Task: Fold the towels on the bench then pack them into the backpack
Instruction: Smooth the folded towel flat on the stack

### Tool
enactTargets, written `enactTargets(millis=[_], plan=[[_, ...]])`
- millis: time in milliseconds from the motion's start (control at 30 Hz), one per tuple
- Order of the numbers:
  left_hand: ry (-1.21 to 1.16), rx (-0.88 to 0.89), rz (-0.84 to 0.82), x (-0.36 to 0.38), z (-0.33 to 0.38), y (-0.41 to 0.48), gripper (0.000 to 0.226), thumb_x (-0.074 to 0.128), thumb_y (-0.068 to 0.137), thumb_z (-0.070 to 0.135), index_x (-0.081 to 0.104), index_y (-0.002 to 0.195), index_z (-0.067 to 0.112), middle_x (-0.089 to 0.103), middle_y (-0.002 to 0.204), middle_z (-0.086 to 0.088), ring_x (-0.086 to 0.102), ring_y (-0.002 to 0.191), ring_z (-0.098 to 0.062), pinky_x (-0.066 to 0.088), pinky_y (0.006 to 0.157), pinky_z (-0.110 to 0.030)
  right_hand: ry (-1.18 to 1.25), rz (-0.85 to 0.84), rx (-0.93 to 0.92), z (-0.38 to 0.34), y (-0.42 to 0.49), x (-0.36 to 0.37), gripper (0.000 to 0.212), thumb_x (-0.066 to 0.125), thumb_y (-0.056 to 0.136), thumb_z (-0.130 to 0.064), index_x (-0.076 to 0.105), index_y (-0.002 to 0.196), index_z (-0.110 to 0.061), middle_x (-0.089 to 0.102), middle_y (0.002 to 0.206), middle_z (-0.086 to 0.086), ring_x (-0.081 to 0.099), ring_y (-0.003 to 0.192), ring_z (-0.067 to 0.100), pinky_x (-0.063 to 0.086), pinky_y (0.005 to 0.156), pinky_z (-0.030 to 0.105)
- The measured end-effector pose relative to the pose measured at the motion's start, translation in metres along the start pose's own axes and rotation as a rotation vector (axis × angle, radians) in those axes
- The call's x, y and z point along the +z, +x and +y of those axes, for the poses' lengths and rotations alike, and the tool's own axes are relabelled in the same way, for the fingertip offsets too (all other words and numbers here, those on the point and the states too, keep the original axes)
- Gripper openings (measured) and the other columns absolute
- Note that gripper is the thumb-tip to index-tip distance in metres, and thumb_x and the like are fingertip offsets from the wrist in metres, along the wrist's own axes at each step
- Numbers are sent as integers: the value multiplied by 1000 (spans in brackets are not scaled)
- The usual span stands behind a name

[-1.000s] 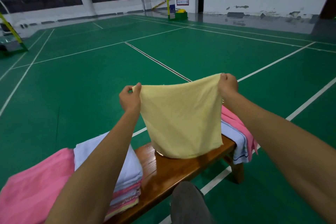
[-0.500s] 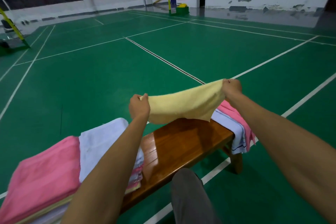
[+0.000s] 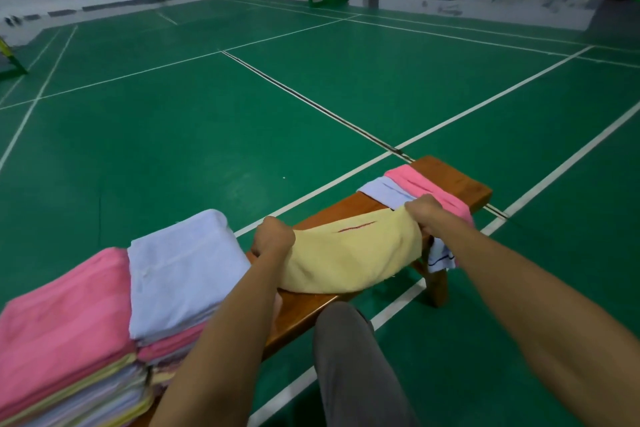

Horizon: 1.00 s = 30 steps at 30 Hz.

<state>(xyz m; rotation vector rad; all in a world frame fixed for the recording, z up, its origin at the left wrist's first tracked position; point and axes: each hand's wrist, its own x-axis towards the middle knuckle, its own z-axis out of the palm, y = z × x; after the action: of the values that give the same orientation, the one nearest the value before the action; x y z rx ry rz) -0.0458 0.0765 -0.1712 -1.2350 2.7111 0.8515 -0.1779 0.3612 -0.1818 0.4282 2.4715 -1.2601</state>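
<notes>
- One green court floor [image 3: 242, 121] with white lines spreads on every side of the wooden bench [image 3: 460, 184], the landmark for all below.
- One tall stack of folded towels [image 3: 69, 340] fills the bench's left end, a pink towel and a white towel [image 3: 183, 267] lying side by side on top.
- One yellow towel [image 3: 353, 253] lies across the middle of the bench seat, its near edge spilling over the bench's front side; a thin red line shows near its far edge.
- Two unfolded towels, pink [image 3: 426, 187] and pale blue-white [image 3: 384, 194], drape over the bench's right part, just beyond the yellow towel.
- One grey-clad knee [image 3: 349, 350] sits in front of the bench.
- The left hand [image 3: 273, 236], fingers curled, grips the yellow towel's left end above the seat.
- The right hand [image 3: 424, 211] likewise clutches the towel's right end, touching the draped towels.
</notes>
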Motion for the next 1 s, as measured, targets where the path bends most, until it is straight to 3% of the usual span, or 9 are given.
enactTargets(millis=[67,200,300,400,567,700,767,867,1000], plan=[[-15,-40,19,6,-3,6,27,51,99,16,62,120,4,64,125,-17,59,116,-38,38,80,-39,-1,-16,2,2,6,4,36,44,105,-24,53,128,2,61,119,19,60,109,36,53,99,47],[-74,-85,100,13,-1,19,25,46,103,21,54,122,6,63,123,-17,59,114,-37,38,81,-38,74,-73,-35,1,18,12,35,48,99,-20,60,126,0,62,99,15,61,80,29,57,69,43],[-88,-120,122,16,4,28,25,44,105,21,52,124,7,63,124,-17,60,113,-37,37,80,-38,0,-14,29,-9,23,19,40,43,105,-30,52,138,-8,59,106,9,59,85,24,48,63,29],[-103,-156,145,19,6,39,24,43,105,21,49,124,8,64,124,-17,61,112,-36,37,80,-38,33,46,5,-15,42,26,46,35,108,-29,41,149,-11,55,138,11,57,111,26,45,72,30],[-102,-177,190,30,8,49,23,42,105,18,48,126,9,65,121,-17,62,110,-36,38,77,-39,-101,42,-75,-14,59,37,45,43,106,-34,55,135,-2,59,113,13,56,101,29,47,84,35],[-43,-164,109,48,6,51,47,53,98,15,38,142,11,55,135,-15,55,120,-36,46,89,-44,-351,-13,-163,6,64,45,49,46,105,-40,56,136,-3,59,136,19,57,121,37,46,102,42],[42,-63,117,62,0,47,53,57,95,17,38,144,13,45,145,-13,45,130,-34,43,102,-47,-489,-18,-228,20,67,50,52,49,103,-45,51,141,-9,54,143,16,53,127,36,44,105,44],[182,341,105,87,-13,41,51,49,102,38,38,149,22,34,158,-7,29,146,-30,28,120,-50,-571,-4,-204,29,64,54,79,56,92,-62,35,150,-12,44,151,16,48,132,38,44,106,48],[295,568,-194,119,-18,30,67,19,98,72,5,158,45,-6,169,3,-15,154,-29,-9,122,-58,-563,-89,-195,23,56,55,83,70,89,-53,38,149,-7,48,148,15,49,132,35,43,106,42]])
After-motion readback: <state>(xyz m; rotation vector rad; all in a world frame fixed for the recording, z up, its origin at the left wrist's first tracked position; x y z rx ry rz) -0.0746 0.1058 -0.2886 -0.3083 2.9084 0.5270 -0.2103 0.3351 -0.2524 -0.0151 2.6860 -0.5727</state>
